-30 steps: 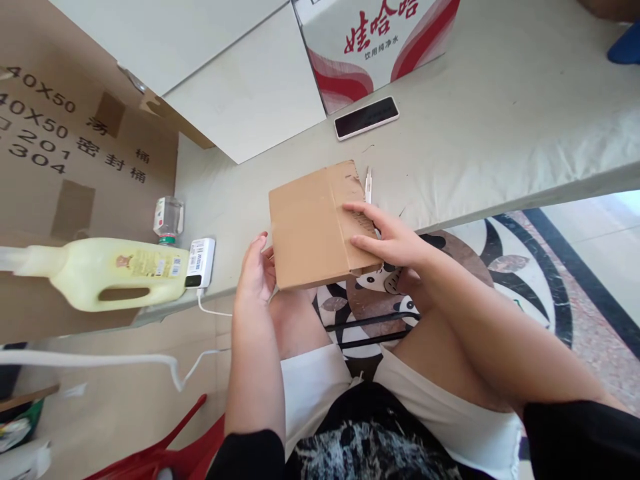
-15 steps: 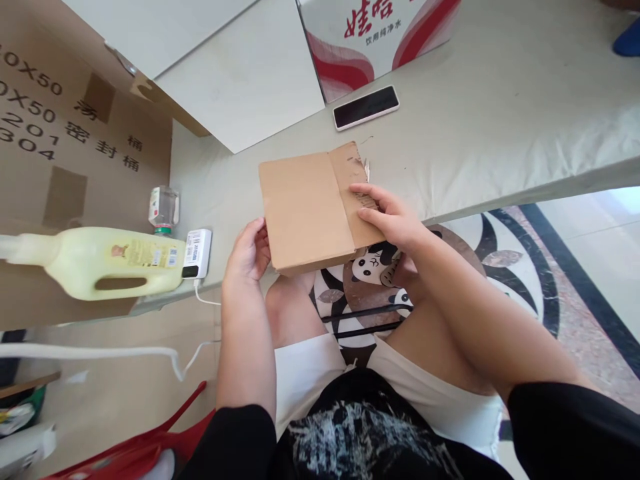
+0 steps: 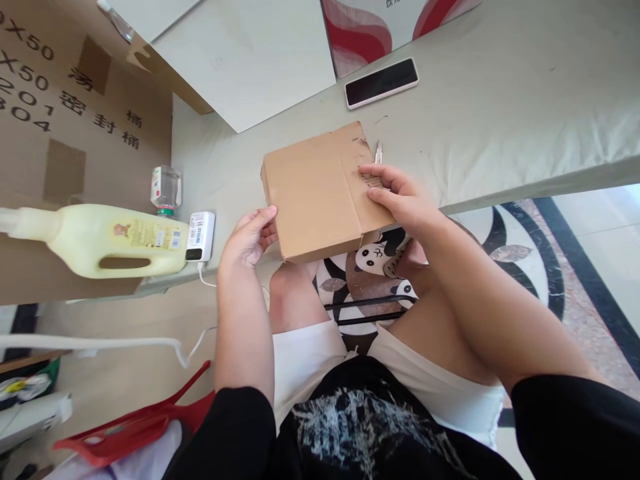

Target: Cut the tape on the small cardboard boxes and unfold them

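Observation:
A flat brown cardboard piece point(image 3: 315, 193) with a fold line lies over the near edge of the grey-covered table point(image 3: 500, 107). My left hand point(image 3: 247, 237) grips its left near corner, fingers curled under the edge. My right hand point(image 3: 400, 200) holds its right flap, thumb and fingers pinching the torn edge. A thin white pen-like object point(image 3: 379, 152) lies on the table just beyond my right fingers.
A dark phone point(image 3: 381, 83) lies behind the cardboard, near a red-and-white carton point(image 3: 375, 27). At left are a yellow jug point(image 3: 110, 239), a small bottle point(image 3: 166, 190), a white power bank point(image 3: 200, 235) with cable and a large brown box point(image 3: 75, 107). A red chair point(image 3: 130, 427) stands lower left.
The cardboard has turned slightly and shifted right and farther onto the table. My left hand moved from beside its edge to grip the near corner. My right hand stayed on the flap.

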`<state>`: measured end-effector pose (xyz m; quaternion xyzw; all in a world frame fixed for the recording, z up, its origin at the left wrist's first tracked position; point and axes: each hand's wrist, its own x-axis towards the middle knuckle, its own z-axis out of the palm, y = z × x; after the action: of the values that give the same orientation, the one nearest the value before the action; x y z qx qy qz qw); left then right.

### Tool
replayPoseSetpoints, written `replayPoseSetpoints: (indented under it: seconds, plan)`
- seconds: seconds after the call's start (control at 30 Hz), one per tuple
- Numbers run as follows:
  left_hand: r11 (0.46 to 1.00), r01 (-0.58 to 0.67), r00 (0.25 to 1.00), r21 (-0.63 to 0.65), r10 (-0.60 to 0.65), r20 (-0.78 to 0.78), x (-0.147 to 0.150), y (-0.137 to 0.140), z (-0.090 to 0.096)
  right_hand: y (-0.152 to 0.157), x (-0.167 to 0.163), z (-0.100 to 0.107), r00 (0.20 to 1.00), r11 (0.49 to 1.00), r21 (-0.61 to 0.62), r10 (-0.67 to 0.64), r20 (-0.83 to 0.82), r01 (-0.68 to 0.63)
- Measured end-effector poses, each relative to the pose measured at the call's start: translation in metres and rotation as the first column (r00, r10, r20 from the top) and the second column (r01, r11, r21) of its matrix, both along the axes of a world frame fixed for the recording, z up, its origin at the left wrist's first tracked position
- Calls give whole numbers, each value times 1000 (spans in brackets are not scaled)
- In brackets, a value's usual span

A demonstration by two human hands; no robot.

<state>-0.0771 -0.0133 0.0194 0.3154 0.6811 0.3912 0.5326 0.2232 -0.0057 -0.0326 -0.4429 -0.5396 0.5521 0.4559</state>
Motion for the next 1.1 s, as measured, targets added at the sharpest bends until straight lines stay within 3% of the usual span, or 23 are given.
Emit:
replayPoseSetpoints:
  seconds: [0.17, 0.37, 0.5, 0.63, 0.77, 0.87, 0.93, 1.1]
  plan:
    - [1000, -10, 1000, 8, 10, 22, -7, -5, 1, 2, 1, -4, 1000, 999, 36, -31, 1, 31]
    - [956, -105, 971, 274, 39, 237, -11, -15, -2, 9, 6, -12, 996, 997, -38, -72, -47, 70]
    - [884, 22, 981, 467, -109, 161, -2, -22, 9, 11, 4, -15, 996, 992, -84, -88, 15, 89]
    - [728, 231, 972, 645, -201, -121, 15, -26, 27, 8, 1, -9, 964, 993, -98, -35, 263, 63]
    - [578, 554, 812, 600, -216, -542, 32, -28, 48, 2, 0, 4, 912, 980, -122, 190, 365, -155]
    - [571, 655, 626, 495, -44, -779, 44, -28, 63, -2, -4, 8, 836, 956, -119, 292, 464, -268]
    - [582, 708, 498, 400, -10, -867, 50, -24, 67, -1, -6, 6, 778, 964, -82, 253, 575, -252]
    - [556, 820, 316, 140, -235, -919, 53, -9, 61, 7, -4, -6, 669, 995, 94, -76, 739, 9]
